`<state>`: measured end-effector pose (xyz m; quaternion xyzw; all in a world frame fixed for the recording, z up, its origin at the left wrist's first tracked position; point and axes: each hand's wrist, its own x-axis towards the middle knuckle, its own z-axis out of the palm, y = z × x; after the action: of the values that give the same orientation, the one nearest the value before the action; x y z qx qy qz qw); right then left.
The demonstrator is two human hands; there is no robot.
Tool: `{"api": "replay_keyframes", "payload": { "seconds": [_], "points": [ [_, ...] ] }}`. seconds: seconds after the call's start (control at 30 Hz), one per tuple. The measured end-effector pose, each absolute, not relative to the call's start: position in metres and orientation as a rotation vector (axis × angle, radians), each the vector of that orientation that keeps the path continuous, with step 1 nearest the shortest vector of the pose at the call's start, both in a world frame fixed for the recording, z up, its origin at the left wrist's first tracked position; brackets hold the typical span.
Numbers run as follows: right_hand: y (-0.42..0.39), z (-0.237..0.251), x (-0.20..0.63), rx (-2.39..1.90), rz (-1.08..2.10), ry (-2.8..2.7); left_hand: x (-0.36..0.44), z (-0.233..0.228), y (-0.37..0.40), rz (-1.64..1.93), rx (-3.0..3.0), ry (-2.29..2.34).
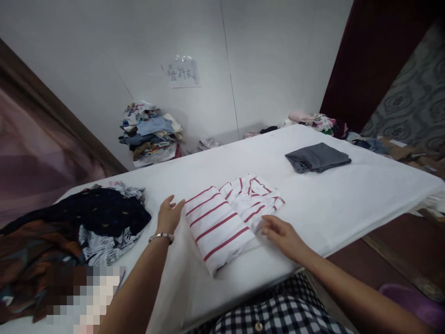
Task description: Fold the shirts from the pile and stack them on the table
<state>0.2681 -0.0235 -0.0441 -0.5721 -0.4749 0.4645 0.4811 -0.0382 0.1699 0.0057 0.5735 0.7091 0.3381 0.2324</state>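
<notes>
White tabletop (239, 160): red-striped white garment (219, 222), part-folded, between empty, half-open left hand (169, 215) and right hand (281, 234); folded grey garment (320, 158), two o'clock; unfolded navy fabric (107, 209), nine o'clock.

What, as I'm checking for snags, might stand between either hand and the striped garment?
Nothing visible. The left hand is at the left edge of the striped garment, the right hand by its right side; contact is unclear.

Shirt (219, 222) on table (365, 197) between hands (170, 215) (282, 234)
</notes>
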Motion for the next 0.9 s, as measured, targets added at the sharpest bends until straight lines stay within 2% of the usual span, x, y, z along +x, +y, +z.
{"api": "replay_keyframes", "payload": {
  "seconds": [0.17,0.27,0.4,0.7,0.83,0.9],
  "points": [
    [-0.047,-0.041,0.268,-1.381,1.536,-0.486,-0.012,0.006,0.217,0.432,2.234,1.672],
    [-0.044,-0.031,0.245,-1.283,1.603,-0.349,0.024,0.001,0.244,0.081,2.384,1.479],
    [-0.021,-0.026,0.223,-1.145,1.623,-0.334,0.063,-0.012,0.27,-0.087,2.374,1.336],
    [0.01,-0.045,0.207,-1.312,1.42,-0.534,0.093,-0.004,0.27,-0.159,2.313,1.166],
    [0.025,-0.02,0.231,-1.419,1.289,-0.764,0.076,0.033,0.271,0.003,2.289,1.149],
    [0.042,0.005,0.251,-1.443,1.146,-0.912,0.063,0.065,0.274,0.247,2.258,1.142]
  ]
}}
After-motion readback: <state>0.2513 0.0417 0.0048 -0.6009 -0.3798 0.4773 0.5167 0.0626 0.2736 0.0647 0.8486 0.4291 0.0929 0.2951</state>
